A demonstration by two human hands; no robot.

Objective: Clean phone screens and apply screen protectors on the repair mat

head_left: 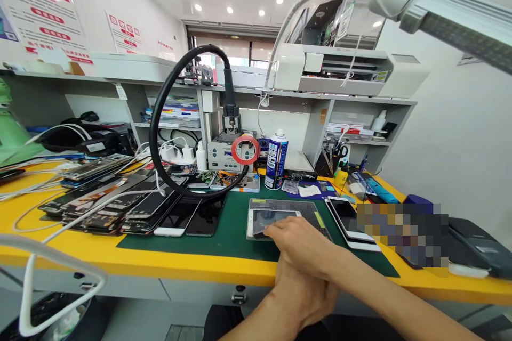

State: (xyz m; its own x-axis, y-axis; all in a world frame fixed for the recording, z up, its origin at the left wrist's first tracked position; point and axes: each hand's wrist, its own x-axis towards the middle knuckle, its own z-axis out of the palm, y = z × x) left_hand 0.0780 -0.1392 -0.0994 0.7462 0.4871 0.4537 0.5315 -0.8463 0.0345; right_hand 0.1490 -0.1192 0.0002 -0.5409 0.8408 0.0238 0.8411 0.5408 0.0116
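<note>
A white-framed phone (256, 214) with a greyish screen lies on a grey perforated mat (310, 213), near the middle of the bench. Over its lower right part reaches my right hand (300, 237), fingers bent together with the tips at the screen's lower edge. A dark wedge shows beside those fingertips; whether they pinch it is unclear. My left hand (306, 295) is at the bench's front edge, crossed beneath my right hand and wrist. Its visible fingers are curled, and anything inside them is hidden.
Stacked phones (112, 197) and white cables crowd the left. A blue spray can (277, 160), a repair station (224, 153) and a looping black hose (154, 133) stand behind. More phones (348, 218) lie right on the green mat (176, 245). A lamp (460, 16) hangs above.
</note>
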